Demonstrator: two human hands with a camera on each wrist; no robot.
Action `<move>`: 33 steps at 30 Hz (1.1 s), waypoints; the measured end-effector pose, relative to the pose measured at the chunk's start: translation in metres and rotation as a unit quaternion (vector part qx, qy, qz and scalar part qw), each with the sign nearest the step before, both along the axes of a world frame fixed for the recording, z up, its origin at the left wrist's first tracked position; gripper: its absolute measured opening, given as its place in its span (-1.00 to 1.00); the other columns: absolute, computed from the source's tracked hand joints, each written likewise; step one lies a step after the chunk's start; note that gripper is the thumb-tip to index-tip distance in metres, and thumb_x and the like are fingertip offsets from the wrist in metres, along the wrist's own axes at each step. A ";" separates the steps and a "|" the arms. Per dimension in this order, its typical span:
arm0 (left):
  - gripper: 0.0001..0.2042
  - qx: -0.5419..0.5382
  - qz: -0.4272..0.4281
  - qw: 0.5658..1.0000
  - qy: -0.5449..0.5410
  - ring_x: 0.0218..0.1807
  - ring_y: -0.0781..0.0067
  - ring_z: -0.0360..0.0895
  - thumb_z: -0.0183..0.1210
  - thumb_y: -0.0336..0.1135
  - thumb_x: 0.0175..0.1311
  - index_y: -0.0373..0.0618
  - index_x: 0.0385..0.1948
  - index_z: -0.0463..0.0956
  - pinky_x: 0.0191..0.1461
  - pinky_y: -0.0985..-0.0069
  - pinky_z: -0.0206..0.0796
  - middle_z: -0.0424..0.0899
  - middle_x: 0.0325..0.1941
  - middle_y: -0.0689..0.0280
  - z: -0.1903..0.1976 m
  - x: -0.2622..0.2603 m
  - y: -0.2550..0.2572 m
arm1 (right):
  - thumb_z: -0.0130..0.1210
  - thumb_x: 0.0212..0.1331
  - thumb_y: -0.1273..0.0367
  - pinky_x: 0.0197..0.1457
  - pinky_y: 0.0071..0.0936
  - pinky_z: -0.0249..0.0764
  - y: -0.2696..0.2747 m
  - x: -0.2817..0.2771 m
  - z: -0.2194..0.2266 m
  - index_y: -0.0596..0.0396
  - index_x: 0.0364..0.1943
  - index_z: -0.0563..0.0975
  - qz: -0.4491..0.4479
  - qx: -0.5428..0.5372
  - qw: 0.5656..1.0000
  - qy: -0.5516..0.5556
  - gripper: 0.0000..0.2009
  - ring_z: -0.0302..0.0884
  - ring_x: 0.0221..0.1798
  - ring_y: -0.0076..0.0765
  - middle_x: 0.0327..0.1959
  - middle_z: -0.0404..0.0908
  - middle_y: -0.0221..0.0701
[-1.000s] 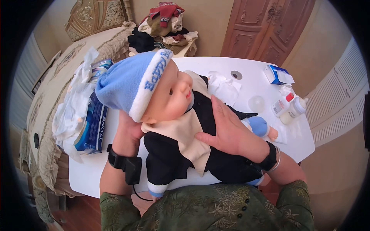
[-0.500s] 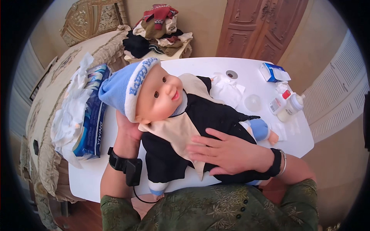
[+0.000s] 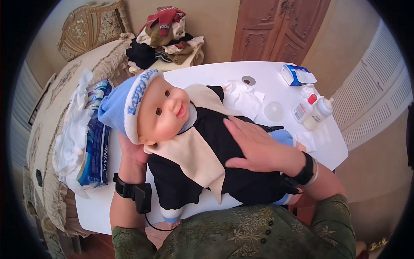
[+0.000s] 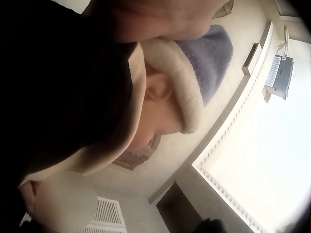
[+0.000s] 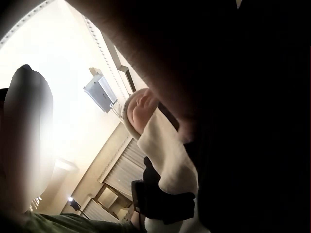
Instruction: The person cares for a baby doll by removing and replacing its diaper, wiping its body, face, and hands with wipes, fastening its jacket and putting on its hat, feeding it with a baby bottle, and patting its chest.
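Note:
A doll (image 3: pixel 166 108) in a blue hat (image 3: pixel 118 101) with a white band lies face up, tilted, wearing a black top (image 3: pixel 215 129) with a cream collar (image 3: pixel 187 157). Under the back of its head is the left hand (image 3: pixel 133 149), its fingers mostly hidden behind the head. Across the black top rests the right hand (image 3: pixel 254 146), palm down with fingers extended and thumb spread. In the left wrist view, the doll's ear (image 4: pixel 158 87) and hat (image 4: pixel 211 63) show beside the hand (image 4: pixel 160 19). The right wrist view shows the doll's face (image 5: pixel 142 109) beyond the dark hand.
On the white table (image 3: pixel 198 72) stand a feeding bottle (image 3: pixel 318 113), a red-capped bottle (image 3: pixel 303 109), a clear dome (image 3: pixel 273 111), tissues (image 3: pixel 243 97) and a blue box (image 3: pixel 297 75). A blue pack (image 3: pixel 95 151) with wipes lies left. Clothes (image 3: pixel 161 36) are piled behind.
The right hand has shifted over the black top, from the collar edge down to the collar and then onto the chest. The doll's face has turned upward toward the head camera; the left hand stays beneath its head.

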State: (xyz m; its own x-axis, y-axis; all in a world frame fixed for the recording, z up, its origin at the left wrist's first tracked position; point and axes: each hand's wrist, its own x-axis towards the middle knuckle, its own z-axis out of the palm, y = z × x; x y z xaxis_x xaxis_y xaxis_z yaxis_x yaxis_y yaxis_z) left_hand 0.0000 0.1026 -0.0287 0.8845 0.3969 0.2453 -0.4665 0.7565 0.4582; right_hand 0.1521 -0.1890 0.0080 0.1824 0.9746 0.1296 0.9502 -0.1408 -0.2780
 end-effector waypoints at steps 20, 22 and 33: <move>-0.51 0.045 -0.034 0.998 0.041 0.26 0.16 0.38 -0.09 -0.07 0.41 -0.22 0.23 0.27 0.30 0.24 0.30 0.39 0.28 0.12 -0.004 -0.008 0.015 | 0.05 0.25 0.05 0.46 -0.27 0.03 0.010 0.034 0.044 0.39 0.32 0.07 0.004 -0.227 0.968 0.107 -0.23 0.06 0.43 0.07 0.36 0.12 0.10; -0.51 0.058 -0.034 0.997 0.047 0.26 0.16 0.38 -0.08 -0.07 0.41 -0.22 0.24 0.27 0.30 0.24 0.30 0.39 0.28 0.12 -0.003 -0.010 0.013 | 0.01 0.28 0.08 0.46 -0.28 0.02 0.020 0.048 0.053 0.39 0.31 0.09 0.002 -0.157 0.979 0.126 -0.28 0.06 0.44 0.03 0.36 0.12 0.08; -0.52 0.139 -0.038 0.987 0.073 0.26 0.18 0.38 -0.07 -0.10 0.41 -0.22 0.24 0.26 0.31 0.26 0.29 0.39 0.28 0.12 0.000 -0.026 0.004 | -0.31 0.42 0.10 0.50 -0.36 -0.08 0.098 0.081 0.009 0.21 0.35 0.15 0.087 0.009 0.983 0.160 -0.44 0.01 0.47 -0.08 0.42 0.12 -0.10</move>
State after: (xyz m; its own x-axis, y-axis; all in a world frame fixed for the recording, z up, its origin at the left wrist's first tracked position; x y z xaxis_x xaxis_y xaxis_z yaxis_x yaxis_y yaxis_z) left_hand -0.0264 0.1065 -0.0286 0.9432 0.2624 0.2037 -0.3268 0.6226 0.7110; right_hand 0.2326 -0.0910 0.0173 0.0471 0.9928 0.1105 0.8226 0.0242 -0.5682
